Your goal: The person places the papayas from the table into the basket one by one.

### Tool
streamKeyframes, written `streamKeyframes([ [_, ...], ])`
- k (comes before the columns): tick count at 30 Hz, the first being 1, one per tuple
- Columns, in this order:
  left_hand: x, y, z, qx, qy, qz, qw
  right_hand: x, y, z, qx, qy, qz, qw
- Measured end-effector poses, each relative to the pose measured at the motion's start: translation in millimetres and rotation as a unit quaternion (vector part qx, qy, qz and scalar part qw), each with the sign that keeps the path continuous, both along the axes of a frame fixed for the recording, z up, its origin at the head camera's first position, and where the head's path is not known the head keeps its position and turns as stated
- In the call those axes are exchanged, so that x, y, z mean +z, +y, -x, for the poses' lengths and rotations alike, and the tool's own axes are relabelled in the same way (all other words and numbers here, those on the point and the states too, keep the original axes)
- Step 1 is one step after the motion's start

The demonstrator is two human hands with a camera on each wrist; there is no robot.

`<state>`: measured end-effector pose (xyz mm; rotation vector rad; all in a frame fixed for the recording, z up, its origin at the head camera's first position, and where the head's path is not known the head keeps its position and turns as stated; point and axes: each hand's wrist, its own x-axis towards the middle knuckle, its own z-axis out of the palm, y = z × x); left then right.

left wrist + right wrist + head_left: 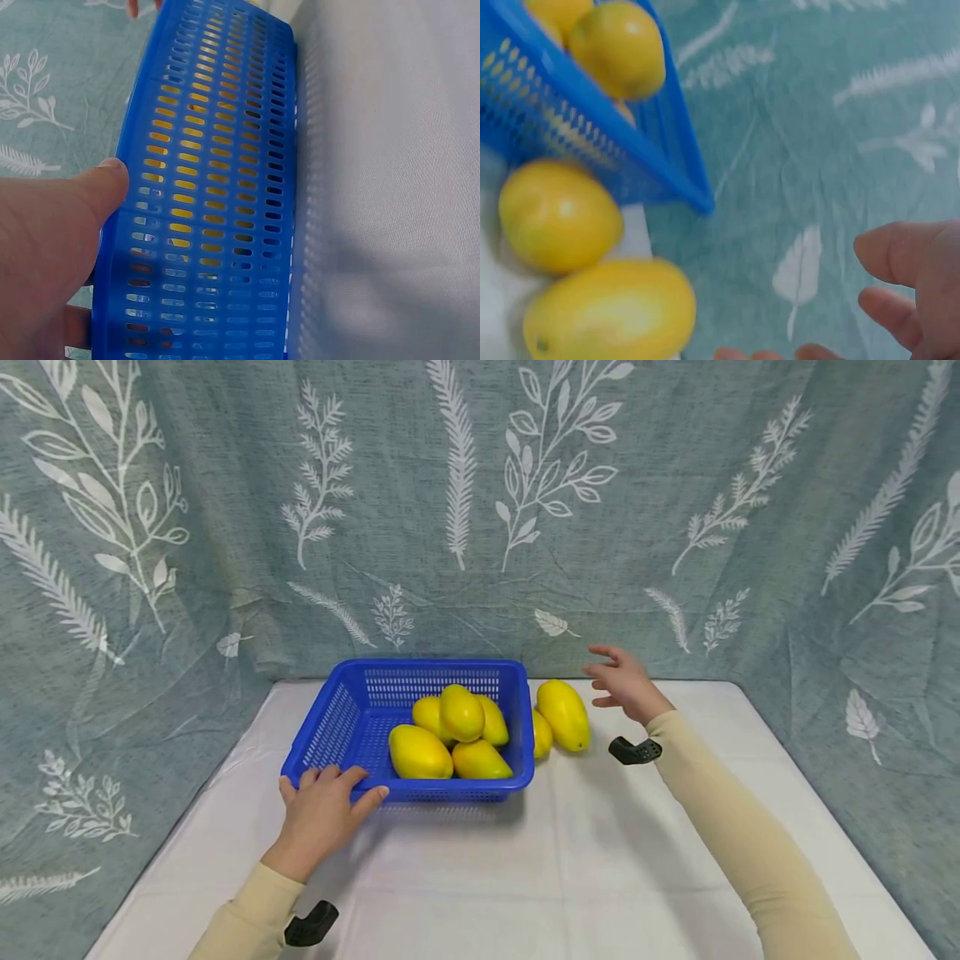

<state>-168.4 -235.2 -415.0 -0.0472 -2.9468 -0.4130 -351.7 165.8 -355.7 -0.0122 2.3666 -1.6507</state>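
Observation:
My left hand [322, 817] grips the near left rim of a blue plastic basket [450, 784]. In the left wrist view its thumb [111, 180] lies against the outer side, with the fingers partly hidden behind the rim. Several yellow mangoes [420, 752] sit in the basket's right half, one [462, 713] on top of the others. Against the basket's right side are two more mangoes, the nearer one [542, 734] partly hidden and a longer one [563, 715] beside it. To the right of these, my right hand [628, 683] hovers with fingers apart, holding nothing.
A white cloth [480, 877] covers the table. Behind it and at both sides hangs a grey-green curtain [420, 527] with white leaf prints, close to the basket's back edge. Each wrist carries a black device [634, 751].

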Motion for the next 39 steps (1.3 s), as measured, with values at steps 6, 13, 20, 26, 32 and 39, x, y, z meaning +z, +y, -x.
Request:
streamKeyframes([
  [6,-0.6,-0.4,0.4,0.004,-0.008,0.0,1.0,-16.8,27.9,1.8,-0.039,-0.009,-0.012,0.9991],
  [13,-0.9,1.4,0.6,0.004,-0.017,0.002,0.9999,-46.0,41.0,5.1,-0.049,-0.033,-0.008,0.9982],
  [20,0.1,1.7,-0.6,-0.001,0.003,-0.002,1.0,-69.7,37.3,12.2,-0.049,-0.034,-0.002,0.9983],
  [26,1.5,1.9,-0.9,0.0,0.009,-0.001,1.0,-83.1,26.4,18.0,-0.023,-0.041,0.009,0.9988],
  [32,-0.4,0.6,-0.6,0.003,0.002,0.001,1.0,-93.3,7.7,23.3,0.004,-0.046,0.005,0.9989],
  [39,0.4,-1.0,-1.0,0.002,0.012,-0.002,0.9999,-95.1,-8.1,27.7,0.021,-0.036,-0.039,0.9984],
])
